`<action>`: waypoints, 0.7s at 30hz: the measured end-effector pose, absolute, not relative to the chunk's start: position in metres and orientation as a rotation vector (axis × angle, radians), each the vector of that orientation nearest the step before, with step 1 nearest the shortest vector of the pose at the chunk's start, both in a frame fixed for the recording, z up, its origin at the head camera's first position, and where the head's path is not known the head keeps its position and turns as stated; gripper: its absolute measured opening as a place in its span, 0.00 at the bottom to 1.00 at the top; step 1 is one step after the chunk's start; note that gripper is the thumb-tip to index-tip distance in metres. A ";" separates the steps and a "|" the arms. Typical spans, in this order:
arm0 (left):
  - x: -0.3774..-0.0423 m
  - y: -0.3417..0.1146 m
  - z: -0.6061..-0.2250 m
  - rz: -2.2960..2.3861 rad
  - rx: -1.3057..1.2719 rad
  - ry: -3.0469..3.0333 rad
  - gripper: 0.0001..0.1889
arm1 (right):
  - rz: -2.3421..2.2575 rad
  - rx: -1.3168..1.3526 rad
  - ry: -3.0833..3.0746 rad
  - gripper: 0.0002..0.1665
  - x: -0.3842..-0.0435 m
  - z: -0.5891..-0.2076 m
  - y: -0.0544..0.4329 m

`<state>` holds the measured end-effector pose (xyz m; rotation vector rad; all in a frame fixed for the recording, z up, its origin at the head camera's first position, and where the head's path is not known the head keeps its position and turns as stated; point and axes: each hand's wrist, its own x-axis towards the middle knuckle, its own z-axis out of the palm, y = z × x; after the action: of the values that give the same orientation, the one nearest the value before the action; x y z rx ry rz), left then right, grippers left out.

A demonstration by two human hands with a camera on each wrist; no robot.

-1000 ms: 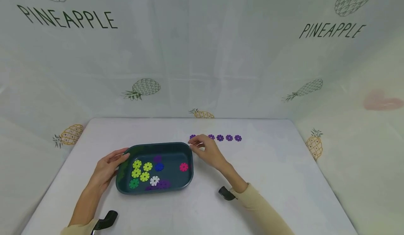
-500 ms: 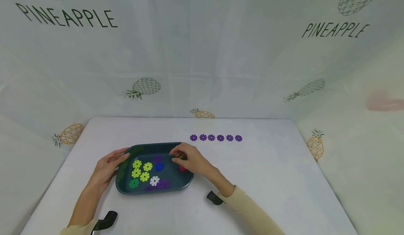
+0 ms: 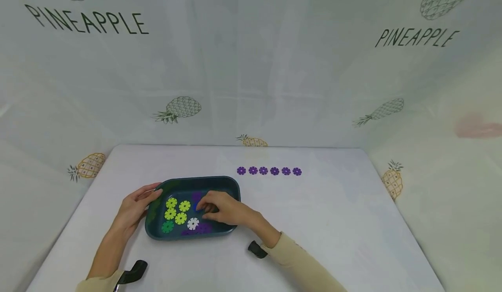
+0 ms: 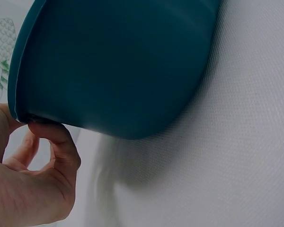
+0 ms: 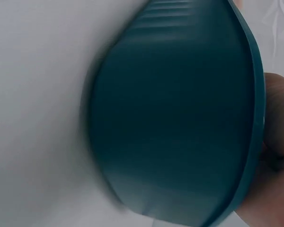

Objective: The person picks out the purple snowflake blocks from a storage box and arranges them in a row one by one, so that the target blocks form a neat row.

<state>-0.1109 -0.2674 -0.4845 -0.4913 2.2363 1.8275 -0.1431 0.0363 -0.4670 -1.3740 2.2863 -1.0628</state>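
My left hand (image 3: 131, 211) grips the left rim of a dark teal tray (image 3: 231, 183), thumb on top and fingers beneath. In the left wrist view, the left hand (image 4: 42, 175) pinches the rim at the tray's corner. My right hand (image 3: 223, 209) reaches into the tray, fingers bent and thumb a little apart. Its fingertips are right at a blue snowflake disc (image 3: 196, 206), mostly covered. In the tray lie several yellow snowflake discs (image 3: 181, 218), a green disc (image 3: 167, 227), a white disc (image 3: 193, 223) and purple discs (image 3: 203, 228). The pink disc is hidden behind the right hand.
Behind the tray to the right, several purple discs (image 3: 274, 171) lie in a straight row on the white table (image 3: 333, 222). A pineapple-print curtain (image 3: 274, 65) hangs behind the table and along its sides.
My right hand has moved from the left end of the purple row down and left into the tray, uncovering the whole row. The left hand still grips the tray.
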 end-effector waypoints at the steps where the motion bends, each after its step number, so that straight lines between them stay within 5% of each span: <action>1: -0.111 -0.267 -0.485 1.828 -0.495 2.235 0.37 | -1.038 -1.380 2.272 0.15 -0.143 -0.468 0.034; 21: -0.113 -0.267 -0.489 1.796 -0.510 2.268 0.37 | -0.761 -1.369 2.228 0.16 -0.138 -0.482 0.019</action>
<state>-0.1134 -0.2674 -0.4892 -0.5104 2.2684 1.7962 -0.1377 0.0194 -0.4825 -1.3685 2.2283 -0.7615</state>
